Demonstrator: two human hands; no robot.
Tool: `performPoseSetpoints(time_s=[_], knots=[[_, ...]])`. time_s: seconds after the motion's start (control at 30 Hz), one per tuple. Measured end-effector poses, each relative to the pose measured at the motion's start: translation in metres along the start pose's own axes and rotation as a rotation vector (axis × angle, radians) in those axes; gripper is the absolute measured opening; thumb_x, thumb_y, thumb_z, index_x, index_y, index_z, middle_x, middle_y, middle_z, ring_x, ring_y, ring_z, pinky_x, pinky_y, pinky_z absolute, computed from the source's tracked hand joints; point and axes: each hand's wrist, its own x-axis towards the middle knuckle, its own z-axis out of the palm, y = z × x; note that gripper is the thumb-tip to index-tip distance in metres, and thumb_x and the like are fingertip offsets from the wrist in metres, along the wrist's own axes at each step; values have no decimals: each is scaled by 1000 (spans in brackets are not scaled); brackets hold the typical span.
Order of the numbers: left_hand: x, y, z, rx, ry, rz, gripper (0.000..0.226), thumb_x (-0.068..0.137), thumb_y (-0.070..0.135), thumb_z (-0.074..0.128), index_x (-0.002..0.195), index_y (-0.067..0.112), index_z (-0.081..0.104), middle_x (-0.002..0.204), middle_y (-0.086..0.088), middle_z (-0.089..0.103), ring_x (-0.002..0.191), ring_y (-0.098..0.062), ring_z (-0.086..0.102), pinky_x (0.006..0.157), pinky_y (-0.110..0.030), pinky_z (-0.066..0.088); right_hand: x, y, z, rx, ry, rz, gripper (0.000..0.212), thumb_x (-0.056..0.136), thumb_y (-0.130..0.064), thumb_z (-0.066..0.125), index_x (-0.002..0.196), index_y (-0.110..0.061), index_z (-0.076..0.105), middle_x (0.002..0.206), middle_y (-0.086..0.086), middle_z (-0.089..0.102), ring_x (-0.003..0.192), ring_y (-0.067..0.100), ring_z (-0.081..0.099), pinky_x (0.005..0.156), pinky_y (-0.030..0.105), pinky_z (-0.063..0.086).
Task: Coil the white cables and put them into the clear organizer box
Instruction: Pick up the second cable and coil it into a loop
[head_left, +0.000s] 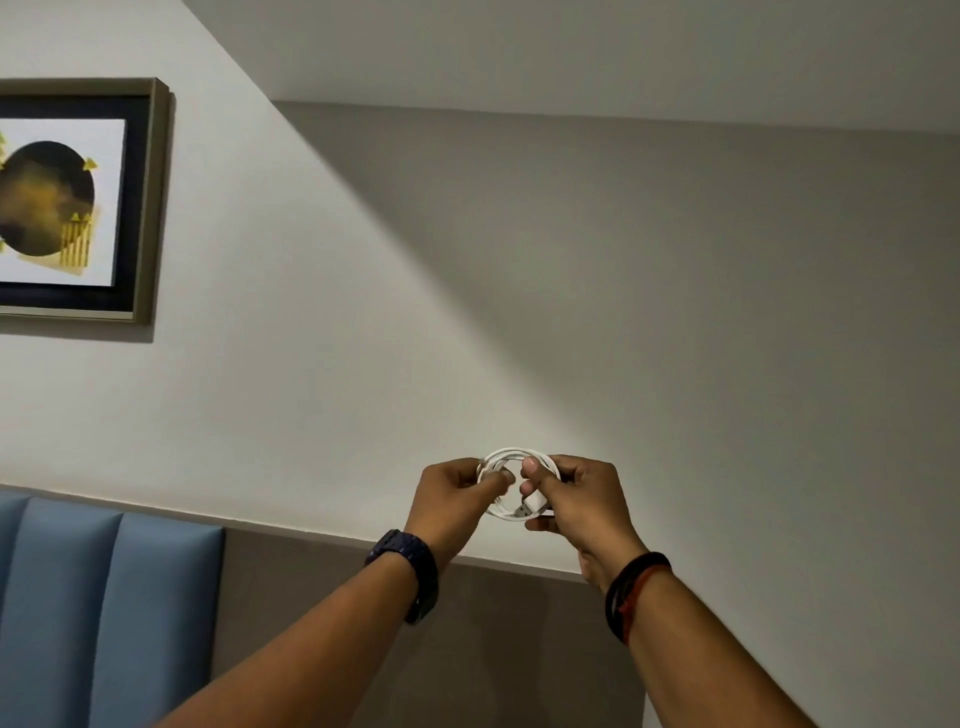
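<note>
From the head camera I count one white cable (514, 453), two hands and one framed picture (78, 202) on the wall.

The cable is held up in the air in front of the pale wall (675, 312), between both hands and just above the ledge (509, 558) that caps the grey lower panel. My left hand (452, 493) pinches the left side of the coil between thumb and curled forefinger. My right hand (582, 499) curls its fingers round the right side, with the thumb pressed over the loops. The fingers hide parts of both sides of the coil.

A dark watch (410, 566) sits on the left wrist, and red and black bands (636, 592) circle the right wrist. A blue padded panel (104, 597) with upright seams fills the lower left corner. The picture hangs far to the left, well apart from the hands, and is cut off by the frame edge.

The cable is thin and white, wound into a small round coil of several loops. A blocky white plug (535, 503) lies at its lower right, against the right fingers.
</note>
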Motion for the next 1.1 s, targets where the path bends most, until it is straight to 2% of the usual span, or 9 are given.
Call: performPoseSetpoints(time_s=[0.07,0.17,0.33,0.5,0.6,0.83,0.97,1.03,1.1], knots=[[1,-2,-1,34,117,25,6,77,22,70,78,22,76,75,6,73,66,-9,62,59,-16,45,1,0,-2,3,23,2,11,88,-17,66,84,-12,75,68,6,70,61,18,64,49,26,54],[0,-3,-3,133,164,63,10,72,25,78,82,29,76,78,12,73,72,-5,67,57,-8,46,2,3,-4,-2,43,15,9,88,-18,66,82,-16,73,70,7,70,62,19,64,48,25,55],[-2,-4,-6,244,169,96,16,66,24,83,80,21,76,72,2,73,66,-12,68,67,-24,56,2,9,-7,17,45,25,11,87,-18,66,79,-15,73,71,8,70,64,21,64,48,25,54],[1,-6,-30,177,160,64,8,70,21,81,66,24,74,60,2,73,57,-9,68,59,-19,56,4,5,-31,86,89,25,17,86,-13,68,70,-10,72,64,10,67,56,19,61,44,23,51],[0,-13,-50,129,131,17,10,72,17,80,65,23,75,62,2,74,58,-11,69,55,-13,53,0,4,-42,62,1,47,15,85,-12,68,72,-8,74,63,12,67,55,22,61,46,25,52],[0,-26,-42,-80,234,-65,9,73,12,78,69,20,75,63,3,73,66,-17,67,62,-21,57,-3,-4,-20,221,-54,119,13,86,-14,67,78,-6,74,53,3,64,52,18,58,43,23,50],[-7,-23,-25,-53,254,-25,14,71,16,80,79,27,76,82,6,75,80,-15,69,75,-30,55,-5,-6,-11,266,-72,143,15,87,-15,66,77,-8,75,52,0,64,49,13,59,43,22,49],[-11,-20,-15,-3,259,51,20,72,10,78,78,28,75,86,5,73,78,-14,69,74,-30,56,-6,-6,-4,282,-70,145,17,86,-15,67,73,-9,75,52,-1,65,46,10,60,42,21,50],[-14,-16,-6,18,245,110,30,72,1,75,73,31,73,79,8,74,70,-9,70,67,-24,58,-7,-7,1,299,-61,144,18,86,-14,67,70,-11,75,51,-1,65,46,10,60,42,21,50]])
